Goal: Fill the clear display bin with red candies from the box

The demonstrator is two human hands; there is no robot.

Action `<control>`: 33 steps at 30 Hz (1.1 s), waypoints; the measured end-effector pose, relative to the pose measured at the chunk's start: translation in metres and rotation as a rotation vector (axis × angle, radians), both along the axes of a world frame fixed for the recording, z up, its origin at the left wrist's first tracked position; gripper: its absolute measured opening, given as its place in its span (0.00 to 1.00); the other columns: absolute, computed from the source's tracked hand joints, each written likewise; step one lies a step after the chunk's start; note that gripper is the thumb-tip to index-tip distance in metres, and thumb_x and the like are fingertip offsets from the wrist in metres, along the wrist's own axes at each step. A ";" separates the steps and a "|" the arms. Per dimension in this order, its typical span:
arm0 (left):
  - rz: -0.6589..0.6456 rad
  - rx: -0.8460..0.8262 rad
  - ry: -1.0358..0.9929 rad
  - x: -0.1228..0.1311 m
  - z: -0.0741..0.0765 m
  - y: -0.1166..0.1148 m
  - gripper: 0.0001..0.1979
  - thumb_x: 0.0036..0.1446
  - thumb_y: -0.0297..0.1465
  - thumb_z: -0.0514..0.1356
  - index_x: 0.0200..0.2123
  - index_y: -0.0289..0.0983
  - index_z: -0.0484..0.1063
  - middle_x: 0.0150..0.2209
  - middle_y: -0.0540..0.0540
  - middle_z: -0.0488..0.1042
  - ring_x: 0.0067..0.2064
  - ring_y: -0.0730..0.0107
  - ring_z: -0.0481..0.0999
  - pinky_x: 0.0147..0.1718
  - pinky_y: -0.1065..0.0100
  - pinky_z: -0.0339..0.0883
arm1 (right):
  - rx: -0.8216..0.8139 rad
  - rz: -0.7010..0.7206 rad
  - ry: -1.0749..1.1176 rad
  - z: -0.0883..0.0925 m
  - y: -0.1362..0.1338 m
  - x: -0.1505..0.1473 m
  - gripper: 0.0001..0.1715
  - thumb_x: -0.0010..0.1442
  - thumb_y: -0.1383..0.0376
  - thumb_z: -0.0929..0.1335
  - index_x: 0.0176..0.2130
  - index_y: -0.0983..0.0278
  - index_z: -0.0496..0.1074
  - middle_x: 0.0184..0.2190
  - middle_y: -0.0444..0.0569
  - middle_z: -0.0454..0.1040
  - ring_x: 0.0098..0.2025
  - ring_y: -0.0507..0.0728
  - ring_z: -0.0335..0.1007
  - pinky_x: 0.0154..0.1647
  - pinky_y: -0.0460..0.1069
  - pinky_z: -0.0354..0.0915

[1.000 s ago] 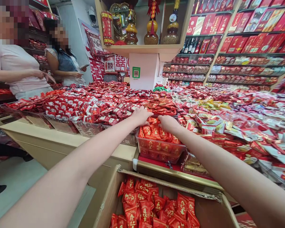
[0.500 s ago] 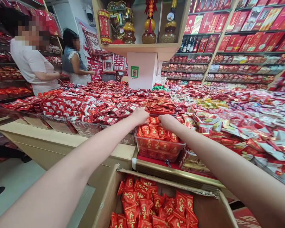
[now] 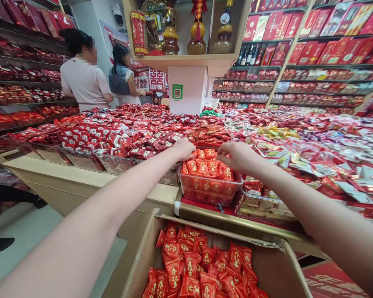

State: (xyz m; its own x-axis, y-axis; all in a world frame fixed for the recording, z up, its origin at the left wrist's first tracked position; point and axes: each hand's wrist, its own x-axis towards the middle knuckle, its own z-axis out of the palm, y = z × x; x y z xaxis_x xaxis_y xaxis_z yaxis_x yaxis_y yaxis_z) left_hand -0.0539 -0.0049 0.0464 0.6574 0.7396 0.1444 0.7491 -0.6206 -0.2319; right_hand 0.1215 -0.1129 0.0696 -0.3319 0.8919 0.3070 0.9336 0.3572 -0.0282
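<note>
Red wrapped candies with gold lettering (image 3: 203, 167) lie in rows in a clear plastic bin (image 3: 209, 190) on the counter's front edge. My left hand (image 3: 185, 149) is at the bin's back left corner, its fingers curled down against the candies; whatever is in them is hidden. Over the right side of the same bin is my right hand (image 3: 236, 156), thumb and fingers apart, with nothing visible in it. Below, close to me, a cardboard box (image 3: 276, 269) contains many loose candies of the same kind (image 3: 191, 265).
More clear bins (image 3: 113, 163) of red packets line the counter to the left. To the right stands another bin (image 3: 264, 207), beside a broad heap of packets (image 3: 329, 165). A pillar (image 3: 188, 91) carries a display cabinet (image 3: 186, 62). Two people (image 3: 87, 82) stand behind at left.
My right hand has lifted off the candies, moved slightly right and opened. My left hand stays at the bin's back left. The view has shifted, and the two people appear farther right.
</note>
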 end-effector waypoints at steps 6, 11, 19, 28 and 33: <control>-0.193 0.049 -0.311 -0.005 -0.005 -0.054 0.14 0.53 0.30 0.49 0.42 0.38 0.68 0.42 0.44 0.71 0.46 0.65 0.65 0.47 0.62 0.54 | -0.706 0.391 0.219 -0.085 -0.120 -0.013 0.10 0.52 0.61 0.63 0.31 0.61 0.72 0.28 0.44 0.74 0.29 0.52 0.68 0.30 0.44 0.62; -0.526 -0.313 -0.539 -0.015 -0.067 -0.156 0.15 0.54 0.28 0.48 0.42 0.39 0.70 0.36 0.45 0.75 0.38 0.68 0.71 0.41 0.68 0.61 | -0.821 0.125 -0.054 -0.207 -0.140 -0.022 0.28 0.39 0.61 0.71 0.41 0.71 0.70 0.41 0.61 0.70 0.45 0.64 0.64 0.46 0.53 0.59; -0.210 -0.822 -0.534 -0.049 -0.167 -0.222 0.12 0.52 0.29 0.52 0.38 0.43 0.73 0.34 0.48 0.76 0.35 0.68 0.73 0.37 0.69 0.63 | -0.718 -0.034 -0.142 -0.244 -0.141 -0.041 0.24 0.48 0.81 0.55 0.38 0.68 0.71 0.39 0.61 0.70 0.36 0.61 0.70 0.33 0.51 0.65; 0.065 -0.959 -0.787 -0.049 -0.173 -0.224 0.11 0.51 0.31 0.54 0.37 0.41 0.72 0.37 0.48 0.74 0.38 0.70 0.71 0.40 0.70 0.63 | -0.717 -0.017 0.030 -0.223 -0.138 -0.002 0.16 0.47 0.76 0.59 0.33 0.64 0.69 0.29 0.54 0.75 0.35 0.61 0.71 0.31 0.49 0.61; 0.098 -1.041 -0.897 -0.026 -0.159 -0.218 0.22 0.49 0.32 0.56 0.49 0.42 0.63 0.46 0.45 0.68 0.42 0.68 0.69 0.40 0.67 0.63 | -0.616 -0.079 0.338 -0.197 -0.133 0.011 0.10 0.53 0.68 0.60 0.34 0.65 0.69 0.30 0.52 0.74 0.35 0.58 0.70 0.35 0.49 0.61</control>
